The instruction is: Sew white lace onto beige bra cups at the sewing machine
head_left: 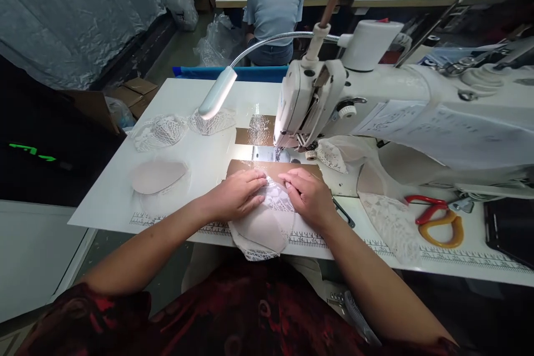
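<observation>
A beige and white lace bra cup piece (261, 228) lies at the table's front edge, its lower end hanging slightly over. My left hand (240, 193) rests flat on its left side, fingers stretched toward the lace and thumb apart. On the other side, my right hand (307, 196) pinches the lace at the upper right edge with thumb and curled fingers. Both hands are just in front of the sewing machine's needle area (279, 153), by a brown taped strip (275, 168). The cloth under the fingers is partly hidden.
A white sewing machine (317, 100) with a lit lamp (217, 93) stands ahead. Lace cups (161, 132) and a beige cup (158, 176) lie left. Scissors (441, 228), lace pieces (390, 222) and a black device (509, 231) lie right. A person (275, 5) sits beyond.
</observation>
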`<state>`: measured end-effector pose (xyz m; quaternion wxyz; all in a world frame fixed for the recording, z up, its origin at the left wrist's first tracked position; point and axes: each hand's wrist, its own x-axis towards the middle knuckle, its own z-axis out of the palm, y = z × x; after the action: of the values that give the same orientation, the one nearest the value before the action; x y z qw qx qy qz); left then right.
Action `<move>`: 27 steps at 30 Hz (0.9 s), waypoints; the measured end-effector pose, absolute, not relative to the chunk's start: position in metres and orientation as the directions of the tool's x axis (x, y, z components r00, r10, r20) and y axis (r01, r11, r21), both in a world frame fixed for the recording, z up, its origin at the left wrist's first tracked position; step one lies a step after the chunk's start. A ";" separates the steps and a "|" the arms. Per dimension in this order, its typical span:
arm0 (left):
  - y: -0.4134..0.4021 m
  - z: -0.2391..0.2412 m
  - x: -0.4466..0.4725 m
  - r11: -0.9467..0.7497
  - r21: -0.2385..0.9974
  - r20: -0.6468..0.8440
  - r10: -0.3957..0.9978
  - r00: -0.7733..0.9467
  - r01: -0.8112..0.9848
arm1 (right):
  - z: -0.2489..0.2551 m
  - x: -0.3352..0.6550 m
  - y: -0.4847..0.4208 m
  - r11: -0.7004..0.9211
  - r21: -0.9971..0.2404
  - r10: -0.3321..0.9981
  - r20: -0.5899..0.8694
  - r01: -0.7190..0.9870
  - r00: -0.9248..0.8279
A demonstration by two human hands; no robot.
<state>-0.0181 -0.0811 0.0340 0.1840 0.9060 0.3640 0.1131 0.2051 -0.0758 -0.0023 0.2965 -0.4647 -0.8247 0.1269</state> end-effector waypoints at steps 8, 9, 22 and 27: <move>-0.036 0.030 -0.017 -0.727 0.350 -0.035 0.620 0.784 0.590 | 0.004 0.197 -0.070 0.498 -0.303 0.866 0.225 0.812 -0.447; -0.032 0.031 -0.016 -0.732 0.353 -0.037 0.612 0.790 0.583 | 0.005 0.195 -0.070 0.485 -0.275 0.874 0.197 0.830 -0.445; -0.017 0.031 -0.013 -0.773 0.300 -0.007 0.584 0.812 0.558 | 0.005 0.189 -0.063 0.391 -0.261 0.920 0.147 0.883 -0.363; -0.003 0.033 -0.014 -0.756 0.304 -0.091 0.583 0.808 0.579 | 0.003 0.187 -0.059 0.380 -0.255 0.925 0.135 0.889 -0.356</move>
<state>-0.0144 -0.0031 0.0326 0.1607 0.9370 0.3100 0.0049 0.1871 -0.0593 0.0030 0.1286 -0.5525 -0.8206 0.0691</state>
